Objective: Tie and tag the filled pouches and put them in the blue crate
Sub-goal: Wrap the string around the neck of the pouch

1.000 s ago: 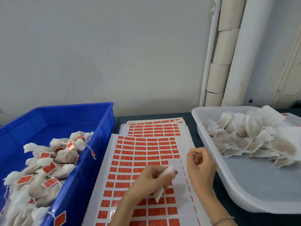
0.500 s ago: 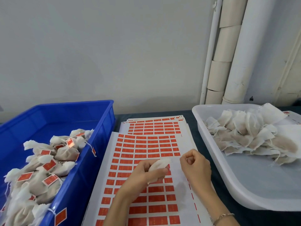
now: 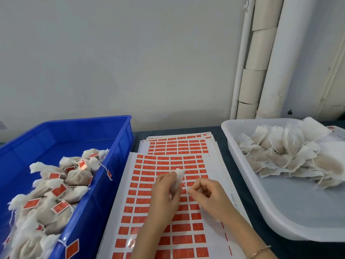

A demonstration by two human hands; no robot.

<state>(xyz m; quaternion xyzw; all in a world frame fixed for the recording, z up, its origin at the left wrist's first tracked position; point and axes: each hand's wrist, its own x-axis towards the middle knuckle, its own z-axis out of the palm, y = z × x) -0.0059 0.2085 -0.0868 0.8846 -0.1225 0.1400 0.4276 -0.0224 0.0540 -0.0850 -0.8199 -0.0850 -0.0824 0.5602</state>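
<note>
My left hand [image 3: 164, 191] grips a small white filled pouch [image 3: 178, 179] above the sheets of red tag stickers [image 3: 164, 165]; the pouch's white top sticks up past my fingers. My right hand [image 3: 205, 193] is just to its right, fingers curled, pinching the pouch's thin string, which runs between the two hands. The blue crate [image 3: 115, 146] on the left holds several tied pouches with red tags [image 3: 59, 189]. A white tray [image 3: 280, 217] on the right holds a heap of untied pouches [image 3: 280, 156].
The sticker sheets lie stacked on a dark table between crate and tray. White pipes [image 3: 261, 62] run up the wall at the back right. A red tag [image 3: 71, 248] hangs over the crate's front rim.
The left hand has turned the pouch from hanging below the fingers to pointing up. Both hands came closer together, and the right hand now pulls the string.
</note>
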